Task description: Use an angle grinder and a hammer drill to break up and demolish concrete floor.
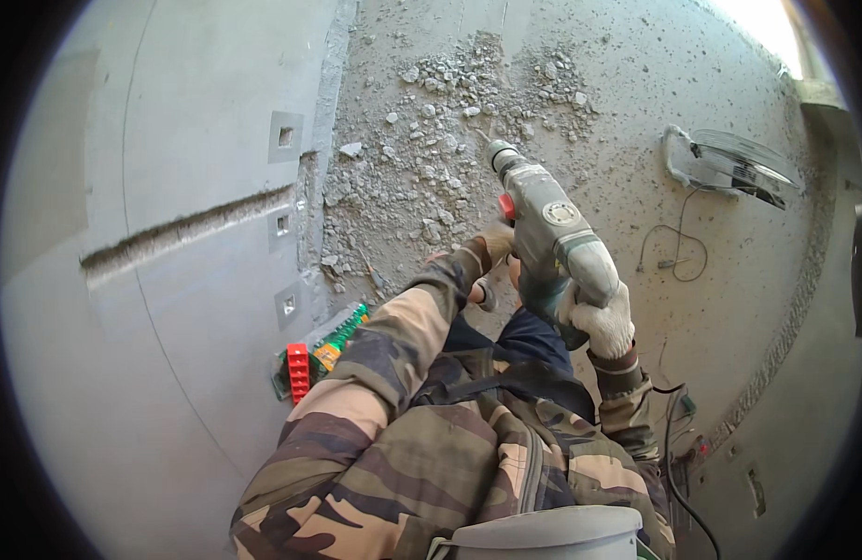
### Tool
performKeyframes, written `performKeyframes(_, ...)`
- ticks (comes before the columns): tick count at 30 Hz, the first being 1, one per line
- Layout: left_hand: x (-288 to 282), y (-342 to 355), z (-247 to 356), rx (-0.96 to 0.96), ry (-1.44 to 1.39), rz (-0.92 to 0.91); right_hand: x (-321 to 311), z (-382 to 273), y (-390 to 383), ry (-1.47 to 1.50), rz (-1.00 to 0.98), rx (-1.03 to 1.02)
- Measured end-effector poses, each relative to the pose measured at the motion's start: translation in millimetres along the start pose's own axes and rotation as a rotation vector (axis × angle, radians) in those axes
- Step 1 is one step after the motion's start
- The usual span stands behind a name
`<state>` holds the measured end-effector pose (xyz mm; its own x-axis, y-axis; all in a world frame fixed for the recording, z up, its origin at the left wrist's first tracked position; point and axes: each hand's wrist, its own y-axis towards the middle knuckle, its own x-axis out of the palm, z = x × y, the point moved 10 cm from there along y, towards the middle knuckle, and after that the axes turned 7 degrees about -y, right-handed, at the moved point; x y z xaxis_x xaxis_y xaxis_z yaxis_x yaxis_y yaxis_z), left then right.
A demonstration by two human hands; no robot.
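A grey-green rotary hammer drill (pixel 547 217) with a red knob on its side is held up in front of me, its bit (pixel 484 136) pointing away over the rubble. My right hand (pixel 606 319), in a whitish knit glove, is closed round the rear handle. Also gloved, my left hand (pixel 496 243) grips the drill's near-left side below the knob; the drill body hides most of its fingers. Both sleeves are camouflage cloth.
Broken rubble (pixel 431 168) covers the floor ahead. The left wall has a cut groove (pixel 188 233) and several square box openings. By it lie a red plastic strip (pixel 298 371) and green pieces (pixel 342 327). A dusty fan (pixel 743 166) lies right; a black cable (pixel 671 448) hangs near my right arm.
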<state>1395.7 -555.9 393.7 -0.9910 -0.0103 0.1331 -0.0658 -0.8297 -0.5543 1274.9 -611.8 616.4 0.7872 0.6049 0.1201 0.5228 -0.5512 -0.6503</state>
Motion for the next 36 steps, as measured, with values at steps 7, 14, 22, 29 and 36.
performKeyframes(7, -105.0, 51.8, -8.8, -0.233, -0.086, 0.181, -14.1, 42.4, 84.5, 0.383, 0.25, 0.045)
performKeyframes(14, -195.4, 98.3, -54.3, -0.385, 0.643, -0.308, 47.8, 182.0, 143.3, 1.09, 0.587, 0.137)
performKeyframes(22, -218.5, 148.1, -134.0, -0.379, 1.204, -0.481, 123.2, 332.0, 203.9, 1.737, 0.588, 0.074)
performKeyframes(29, -214.2, 214.9, -206.3, -0.231, 1.551, -0.61, 168.1, 453.2, 306.2, 2.128, 0.492, -0.164)
performKeyframes(36, -245.2, 283.1, -237.8, -0.171, 1.785, -0.677, 184.6, 471.1, 386.3, 2.224, 0.537, -0.236)
